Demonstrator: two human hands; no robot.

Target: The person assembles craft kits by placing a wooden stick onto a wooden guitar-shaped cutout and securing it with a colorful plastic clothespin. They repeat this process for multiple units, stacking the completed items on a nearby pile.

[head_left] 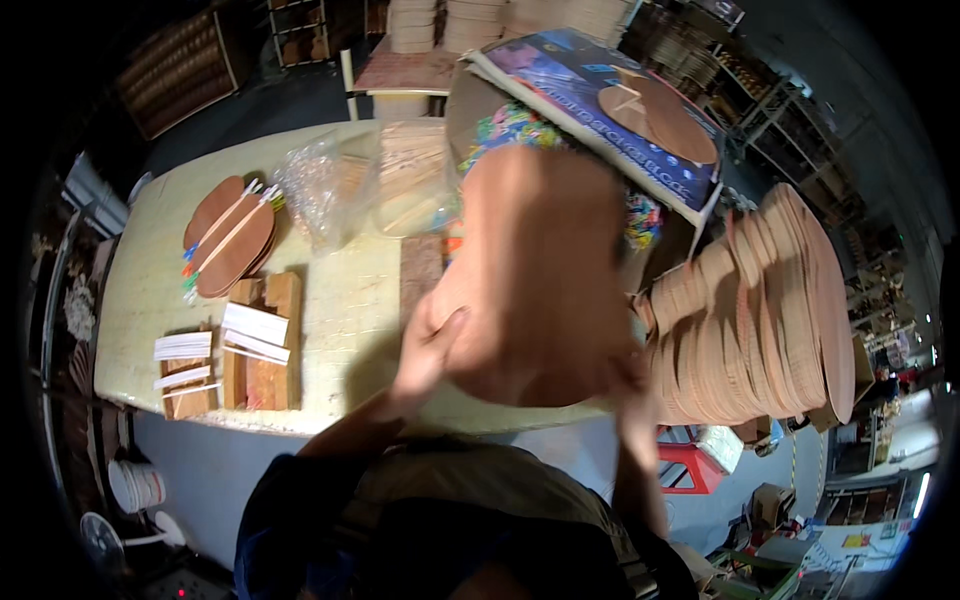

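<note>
A reddish-brown wooden ukulele body (540,270) with a waisted outline is held up over the front of the table, its broad flat face toward me. My left hand (428,348) grips its lower left edge, thumb on the face and fingers hidden behind. At the lower right edge, my right hand (632,385) closes on the same body; it is somewhat blurred. Close by on the right lie many similar ukulele bodies (735,310) in a row, stacked face to face.
Thin body-shaped wooden plates (230,235) with sticks across them lie left on the pale table (340,370). Near them sit wooden blocks (270,385) with white strips. Plastic bags (320,190), a blue printed box (560,75) and a red stool (688,468) surround the work area.
</note>
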